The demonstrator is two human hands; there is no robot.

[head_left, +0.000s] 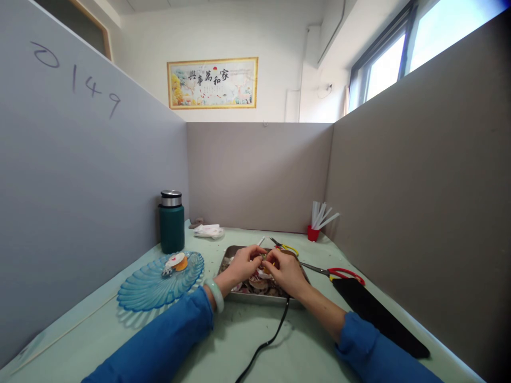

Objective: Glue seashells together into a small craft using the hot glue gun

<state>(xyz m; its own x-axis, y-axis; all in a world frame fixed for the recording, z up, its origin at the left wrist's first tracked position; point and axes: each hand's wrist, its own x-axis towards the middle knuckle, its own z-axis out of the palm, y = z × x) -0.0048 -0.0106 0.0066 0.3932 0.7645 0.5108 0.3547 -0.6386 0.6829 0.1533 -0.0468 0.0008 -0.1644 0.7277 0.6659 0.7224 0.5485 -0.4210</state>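
Both hands are close together over a shallow metal tray (255,299) filled with a jumble of small brownish and pale scraps (259,286). The fingertips of my left hand (242,265) are pinched together, with a pale green bangle (216,296) at the wrist. Facing it, my right hand (285,270) is pinched too, its fingertips almost meeting the left ones. Whatever is between the fingers is too small and too covered to make out. A black cable (268,343) runs from the tray's front edge toward me.
At left are a blue scalloped glass plate (151,292) holding small pieces and a green bottle (171,230). Behind lies a white packet (208,231). Red-handled scissors (346,273), a yellow-handled tool (288,247), a black flat object (379,316) and a red cup (313,234) of white strips are at right.
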